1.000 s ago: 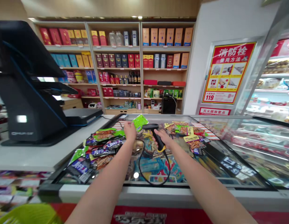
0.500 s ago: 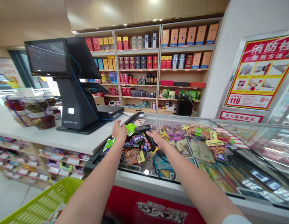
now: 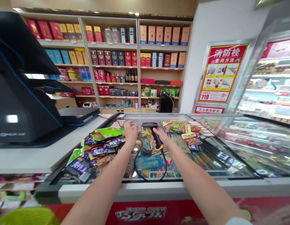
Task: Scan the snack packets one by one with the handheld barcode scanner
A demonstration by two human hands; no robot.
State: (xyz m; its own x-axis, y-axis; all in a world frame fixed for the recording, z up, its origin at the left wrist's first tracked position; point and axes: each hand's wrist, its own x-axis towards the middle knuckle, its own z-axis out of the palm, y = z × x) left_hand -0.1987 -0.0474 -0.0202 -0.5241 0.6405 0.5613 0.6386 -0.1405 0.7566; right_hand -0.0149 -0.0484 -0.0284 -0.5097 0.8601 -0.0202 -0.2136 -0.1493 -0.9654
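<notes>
Head view: the right hand (image 3: 162,137) grips a scanner (image 3: 156,137) by its handle, likely keeping its head uncovered, over the freezer top (image 3: 154,187), while the left hand (image 3: 130,132), loosely curled, seemingly empty, hovers beside packets (image 3: 109,145) heaped along its left edge.

Snack packets (image 3: 102,151) on freezer (image 3: 173,189) — shelves (image 3: 138,56) behind, terminal (image 3: 17,103) left.

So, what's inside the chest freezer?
In the chest freezer, colourful packs show near the middle. Snack packets heaped on top at left, and the left forearm, hide what lies beneath.
</notes>
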